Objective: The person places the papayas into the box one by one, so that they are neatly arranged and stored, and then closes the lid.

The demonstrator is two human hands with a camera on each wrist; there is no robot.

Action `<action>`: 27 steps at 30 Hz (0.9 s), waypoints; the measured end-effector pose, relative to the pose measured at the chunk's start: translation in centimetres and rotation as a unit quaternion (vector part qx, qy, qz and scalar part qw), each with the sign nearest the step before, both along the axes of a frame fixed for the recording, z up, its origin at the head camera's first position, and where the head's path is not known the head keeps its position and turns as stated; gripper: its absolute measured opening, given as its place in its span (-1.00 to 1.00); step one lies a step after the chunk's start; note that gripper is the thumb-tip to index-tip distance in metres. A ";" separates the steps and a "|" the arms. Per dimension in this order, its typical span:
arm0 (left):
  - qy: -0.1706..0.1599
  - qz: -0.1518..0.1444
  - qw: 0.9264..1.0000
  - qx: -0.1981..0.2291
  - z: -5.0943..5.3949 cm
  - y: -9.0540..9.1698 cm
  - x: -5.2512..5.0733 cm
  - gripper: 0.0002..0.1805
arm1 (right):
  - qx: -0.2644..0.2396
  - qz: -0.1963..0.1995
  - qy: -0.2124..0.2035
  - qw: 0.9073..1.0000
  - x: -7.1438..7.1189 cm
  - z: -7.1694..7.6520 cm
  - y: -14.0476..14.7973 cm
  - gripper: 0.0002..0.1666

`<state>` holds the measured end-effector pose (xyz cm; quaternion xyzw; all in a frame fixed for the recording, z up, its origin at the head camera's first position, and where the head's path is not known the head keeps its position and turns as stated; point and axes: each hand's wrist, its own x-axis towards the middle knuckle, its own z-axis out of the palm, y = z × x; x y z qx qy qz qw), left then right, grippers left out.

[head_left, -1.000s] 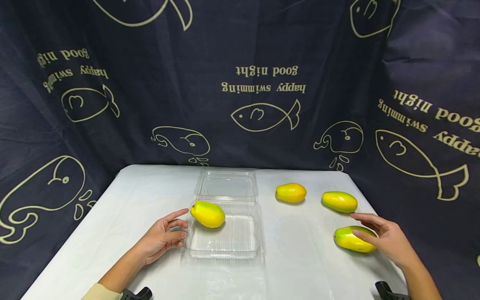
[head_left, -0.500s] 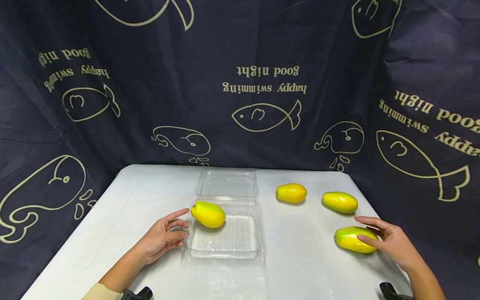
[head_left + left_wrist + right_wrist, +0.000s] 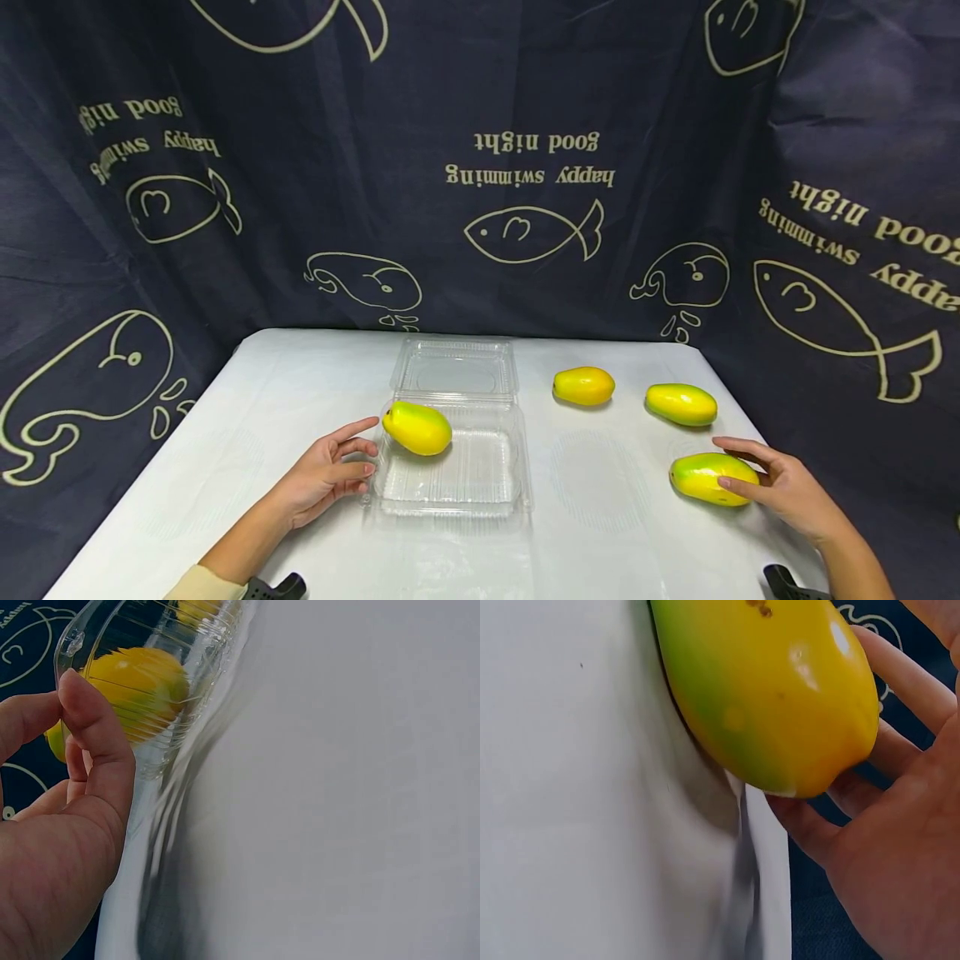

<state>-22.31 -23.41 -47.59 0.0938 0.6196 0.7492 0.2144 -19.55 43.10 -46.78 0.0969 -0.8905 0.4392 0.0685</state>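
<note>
The near fruit (image 3: 701, 478) stayed on the table's (image 3: 600, 550) right side while your right hand (image 3: 793, 492) drew slightly rightward, its fingers curved around one end; whether they gripped couldn't be told. Your left hand (image 3: 324, 477), fingers apart, kept beside the open box (image 3: 472, 479) holding another fruit (image 3: 420, 429). Fish-printed drapes (image 3: 420, 108) enclosed the white tabletop.

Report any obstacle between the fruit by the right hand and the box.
Nothing visible: only table lies between that fruit and the box. Two other fruits lie farther back; the left hand is at the box's left.
</note>
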 end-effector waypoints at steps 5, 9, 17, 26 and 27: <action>-0.005 0.003 1.000 -0.005 0.0 0.1 0.0 -0.07 | 0.018 -0.011 -0.047 0.999 -0.1 -0.2 0.5 -0.28; -0.006 0.005 1.000 -0.006 0.0 0.1 0.0 -0.06 | 0.025 -0.013 -0.071 0.997 -0.1 -0.3 0.7 -0.26; -0.007 0.005 1.000 -0.006 0.0 0.1 0.0 -0.06 | 0.012 0.009 -0.077 0.997 -0.2 -0.5 1.3 -0.26; -0.004 0.002 1.000 -0.001 0.0 0.0 0.0 -0.05 | -0.014 0.025 -0.103 0.994 -0.2 -0.6 1.9 -0.19; -0.004 0.002 1.000 -0.001 0.0 0.0 0.0 -0.05 | -0.016 0.024 -0.107 0.994 -0.1 -0.6 2.0 -0.18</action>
